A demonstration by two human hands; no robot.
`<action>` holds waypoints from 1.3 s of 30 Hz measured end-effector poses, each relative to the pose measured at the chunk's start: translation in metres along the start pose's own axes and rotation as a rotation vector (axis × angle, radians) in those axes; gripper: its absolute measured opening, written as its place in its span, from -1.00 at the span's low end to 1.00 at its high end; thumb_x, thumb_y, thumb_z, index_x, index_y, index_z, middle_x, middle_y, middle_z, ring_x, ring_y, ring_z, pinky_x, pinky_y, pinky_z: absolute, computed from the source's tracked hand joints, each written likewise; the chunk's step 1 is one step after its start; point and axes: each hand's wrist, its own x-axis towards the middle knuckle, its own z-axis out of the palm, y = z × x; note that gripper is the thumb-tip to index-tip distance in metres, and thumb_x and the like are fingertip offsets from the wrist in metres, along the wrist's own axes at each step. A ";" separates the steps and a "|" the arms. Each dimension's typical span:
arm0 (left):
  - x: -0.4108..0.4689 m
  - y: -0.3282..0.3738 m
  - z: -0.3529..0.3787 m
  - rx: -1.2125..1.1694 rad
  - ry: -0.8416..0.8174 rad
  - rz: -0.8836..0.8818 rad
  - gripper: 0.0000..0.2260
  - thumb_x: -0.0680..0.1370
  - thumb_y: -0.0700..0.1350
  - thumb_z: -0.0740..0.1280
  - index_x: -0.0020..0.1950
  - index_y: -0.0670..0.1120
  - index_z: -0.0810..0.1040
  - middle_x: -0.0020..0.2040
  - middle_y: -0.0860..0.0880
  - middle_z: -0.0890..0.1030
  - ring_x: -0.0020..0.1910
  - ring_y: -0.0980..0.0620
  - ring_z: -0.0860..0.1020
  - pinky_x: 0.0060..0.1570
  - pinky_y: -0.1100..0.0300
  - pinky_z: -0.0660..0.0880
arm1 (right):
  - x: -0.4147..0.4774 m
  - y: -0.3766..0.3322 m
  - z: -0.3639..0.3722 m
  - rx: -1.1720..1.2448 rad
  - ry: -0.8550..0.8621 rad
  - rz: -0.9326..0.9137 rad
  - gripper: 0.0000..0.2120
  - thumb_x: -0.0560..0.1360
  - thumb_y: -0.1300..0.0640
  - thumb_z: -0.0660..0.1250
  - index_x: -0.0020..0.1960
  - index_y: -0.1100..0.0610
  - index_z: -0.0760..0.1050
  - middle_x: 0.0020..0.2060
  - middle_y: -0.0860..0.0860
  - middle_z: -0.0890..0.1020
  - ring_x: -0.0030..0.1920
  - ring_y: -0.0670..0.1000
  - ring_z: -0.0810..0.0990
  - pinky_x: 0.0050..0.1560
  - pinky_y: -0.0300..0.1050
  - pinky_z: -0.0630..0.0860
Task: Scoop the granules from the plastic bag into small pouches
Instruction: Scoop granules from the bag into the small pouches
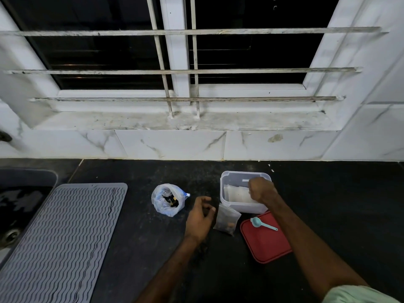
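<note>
An open clear plastic bag (167,199) with dark granules inside stands on the black counter. Right of it is a translucent white box (227,182) holding empty pouches (237,193). My right hand (260,190) reaches into that box with fingers curled; I cannot tell whether it grips a pouch. A small pouch (227,221) with some granules lies in front of the box. My left hand (200,217) hovers just left of this pouch, fingers loosely curled, holding nothing. A light-blue scoop (261,223) rests on the red lid (265,241).
A grey ribbed drying mat (63,239) covers the counter's left side, beside a sink (13,206). A white marble wall and a barred window sill (175,121) rise behind the counter.
</note>
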 end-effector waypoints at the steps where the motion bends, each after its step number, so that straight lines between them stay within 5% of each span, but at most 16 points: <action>1: 0.001 0.000 0.000 -0.009 0.005 -0.003 -0.74 0.53 -0.06 0.36 0.19 0.11 0.43 -0.05 0.10 0.65 -0.08 0.08 0.64 0.00 -0.09 0.60 | 0.000 0.001 0.000 0.028 -0.013 -0.017 -0.68 0.52 0.11 0.34 0.25 0.16 0.51 0.22 0.08 0.59 0.23 0.07 0.53 0.23 -0.10 0.45; 6: -0.003 0.005 0.011 -0.042 -0.021 -0.029 -0.74 0.55 -0.12 0.36 0.20 0.08 0.43 -0.03 0.05 0.64 -0.04 0.07 0.63 0.00 -0.07 0.61 | -0.005 0.009 0.002 0.057 -0.080 -0.070 -0.52 0.40 0.06 0.48 0.27 0.12 0.49 0.21 0.07 0.59 0.20 0.09 0.54 0.21 -0.10 0.46; 12: -0.010 0.010 0.015 -0.022 -0.047 -0.025 -0.75 0.55 -0.14 0.36 0.18 0.09 0.44 -0.02 0.06 0.64 -0.06 0.09 0.63 0.00 0.01 0.62 | -0.004 0.009 0.005 0.000 -0.018 -0.030 -0.72 0.48 0.15 0.31 0.17 0.16 0.59 0.16 0.09 0.62 0.18 0.09 0.57 0.20 -0.08 0.49; 21: -0.001 0.012 0.014 -0.019 -0.023 -0.031 -0.74 0.55 -0.13 0.35 0.19 0.08 0.44 -0.02 0.05 0.64 -0.05 0.05 0.64 -0.02 -0.03 0.63 | -0.008 0.014 0.004 0.084 -0.066 -0.046 -0.57 0.40 0.11 0.45 0.24 0.17 0.50 0.19 0.09 0.59 0.19 0.09 0.55 0.19 -0.10 0.47; 39: -0.007 0.019 0.015 -0.052 0.022 -0.008 -0.76 0.55 -0.14 0.35 0.18 0.07 0.44 -0.03 0.07 0.64 -0.08 0.06 0.63 -0.04 -0.02 0.61 | -0.024 0.004 -0.022 -0.068 0.065 0.015 -0.74 0.54 0.15 0.26 0.21 0.11 0.54 0.19 0.05 0.61 0.22 0.08 0.57 0.19 -0.07 0.48</action>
